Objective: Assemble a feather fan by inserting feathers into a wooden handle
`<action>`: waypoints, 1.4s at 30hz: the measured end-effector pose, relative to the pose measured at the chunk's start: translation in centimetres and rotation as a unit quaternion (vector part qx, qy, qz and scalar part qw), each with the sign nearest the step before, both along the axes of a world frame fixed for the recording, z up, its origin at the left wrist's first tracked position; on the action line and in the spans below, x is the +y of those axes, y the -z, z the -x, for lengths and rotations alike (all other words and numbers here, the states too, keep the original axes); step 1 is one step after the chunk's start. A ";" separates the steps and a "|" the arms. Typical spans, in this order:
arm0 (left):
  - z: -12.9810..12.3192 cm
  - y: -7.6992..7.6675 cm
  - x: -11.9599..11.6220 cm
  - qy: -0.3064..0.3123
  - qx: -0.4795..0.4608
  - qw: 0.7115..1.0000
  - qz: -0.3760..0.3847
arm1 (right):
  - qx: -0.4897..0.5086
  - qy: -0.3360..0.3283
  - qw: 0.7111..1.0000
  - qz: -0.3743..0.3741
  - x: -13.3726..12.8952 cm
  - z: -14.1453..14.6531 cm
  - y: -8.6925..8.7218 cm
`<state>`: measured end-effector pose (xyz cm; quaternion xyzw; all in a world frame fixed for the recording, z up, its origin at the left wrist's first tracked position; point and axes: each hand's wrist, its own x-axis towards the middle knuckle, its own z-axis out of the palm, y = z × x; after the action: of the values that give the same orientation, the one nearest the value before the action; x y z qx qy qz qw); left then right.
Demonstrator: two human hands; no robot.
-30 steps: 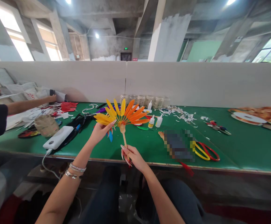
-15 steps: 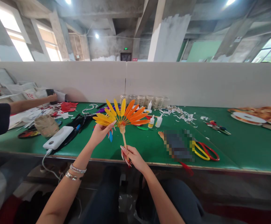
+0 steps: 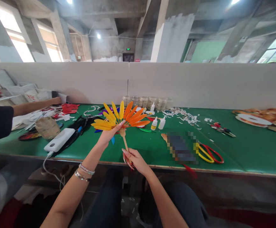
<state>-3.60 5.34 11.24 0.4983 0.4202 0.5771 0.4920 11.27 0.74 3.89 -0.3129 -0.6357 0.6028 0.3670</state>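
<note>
A fan of yellow and orange feathers [image 3: 120, 117] spreads from the top of a thin wooden handle [image 3: 125, 143], and I hold it up over the green table. My left hand [image 3: 109, 134] is shut on the fan's base, with its long nails against the lowest yellow feathers. My right hand [image 3: 134, 160] grips the lower end of the handle. Its fingers hide the handle's tip. A bracelet and a chain circle my left wrist.
A co-worker's bare arm [image 3: 35, 106] reaches over paper scraps at the left. A white power bank [image 3: 59, 140] with a cable lies near the table edge. Glue bottles [image 3: 154, 123], glass jars [image 3: 142, 102], and yellow-and-red-handled scissors [image 3: 210, 155] stand or lie around. A white partition [image 3: 199, 85] runs behind.
The feather fan has tilted to the left, and my left hand has moved right along its base. My right hand stays nearly still on the handle.
</note>
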 end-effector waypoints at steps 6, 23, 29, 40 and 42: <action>0.2 -0.3 -0.3 -0.018 0.023 0.999 -0.014 | -0.012 0.008 1.000 0.000 0.1 0.1 0.1; 0.3 -0.6 -0.2 -0.024 0.032 0.998 -0.052 | -0.031 0.026 0.999 -0.026 0.2 0.2 0.1; 0.4 -0.3 -0.2 -0.058 0.049 0.997 0.025 | -0.021 0.035 0.999 -0.009 0.5 0.3 0.6; -0.4 0.8 -0.2 0.010 0.021 1.000 0.000 | 0.019 0.026 0.999 0.019 0.4 0.2 0.2; -0.5 0.6 -0.3 0.011 0.006 1.000 -0.002 | 0.017 0.029 0.999 0.015 0.3 0.3 0.2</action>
<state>-3.07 5.06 10.60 0.5072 0.4170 0.5693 0.4947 10.98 1.08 3.73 -0.3261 -0.6107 0.6069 0.3905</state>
